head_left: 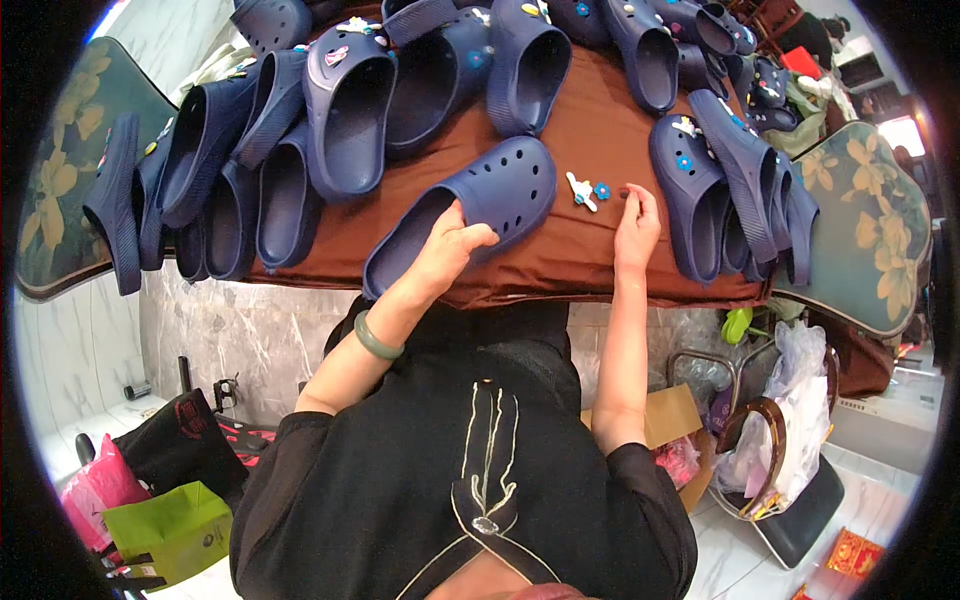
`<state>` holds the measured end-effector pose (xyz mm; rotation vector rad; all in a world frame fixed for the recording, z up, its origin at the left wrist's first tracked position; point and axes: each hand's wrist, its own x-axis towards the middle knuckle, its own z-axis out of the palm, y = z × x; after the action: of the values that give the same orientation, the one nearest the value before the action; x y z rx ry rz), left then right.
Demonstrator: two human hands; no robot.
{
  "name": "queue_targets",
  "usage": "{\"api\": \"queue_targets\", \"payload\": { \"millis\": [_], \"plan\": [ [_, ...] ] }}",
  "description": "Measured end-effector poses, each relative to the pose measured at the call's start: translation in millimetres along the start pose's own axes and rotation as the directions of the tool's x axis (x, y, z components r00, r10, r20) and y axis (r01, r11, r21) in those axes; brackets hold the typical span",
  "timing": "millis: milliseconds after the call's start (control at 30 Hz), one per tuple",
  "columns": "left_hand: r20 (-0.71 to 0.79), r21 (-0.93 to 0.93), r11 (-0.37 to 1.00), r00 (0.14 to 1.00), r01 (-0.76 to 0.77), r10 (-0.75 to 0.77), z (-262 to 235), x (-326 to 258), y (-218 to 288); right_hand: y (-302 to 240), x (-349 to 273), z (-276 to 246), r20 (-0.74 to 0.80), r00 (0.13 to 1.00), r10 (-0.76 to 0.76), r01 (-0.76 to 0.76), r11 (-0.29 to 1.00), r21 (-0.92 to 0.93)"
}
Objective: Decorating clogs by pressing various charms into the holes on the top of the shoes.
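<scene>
Near the tabletop [600,150] front edge, our left hand [447,250] grips a navy perforated foam clog [470,215]; our right hand [637,228] fingers pinch a tiny dark charm [624,192].

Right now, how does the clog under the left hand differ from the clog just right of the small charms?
The clog under the left hand lies alone, with bare holes and no charm visible. The clog right of the charms carries a white and a blue charm and leans against other clogs. Both are navy blue, on the brown cloth.
</scene>
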<state>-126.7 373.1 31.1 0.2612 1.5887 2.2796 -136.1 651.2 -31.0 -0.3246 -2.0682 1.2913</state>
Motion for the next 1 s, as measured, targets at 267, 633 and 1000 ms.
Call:
{"api": "queue_targets", "payload": {
  "millis": [267,633,1000],
  "plan": [
    [-0.009,-0.028,1.0,1.0,0.011,-0.011,-3,-7,-3,-44,-12,8,0.232,0.854,-0.465,0.512,0.675,-0.531],
    [0.042,-0.059,0.998,0.999,-0.02,0.023,1,-20,0,-52,-18,25,0.333,0.768,-0.547,0.609,0.462,-0.644],
    [0.052,-0.15,0.987,0.998,0.052,-0.045,-1,-21,-5,-103,-56,55,0.303,0.749,-0.589,0.658,0.607,-0.446]
  ]
}}
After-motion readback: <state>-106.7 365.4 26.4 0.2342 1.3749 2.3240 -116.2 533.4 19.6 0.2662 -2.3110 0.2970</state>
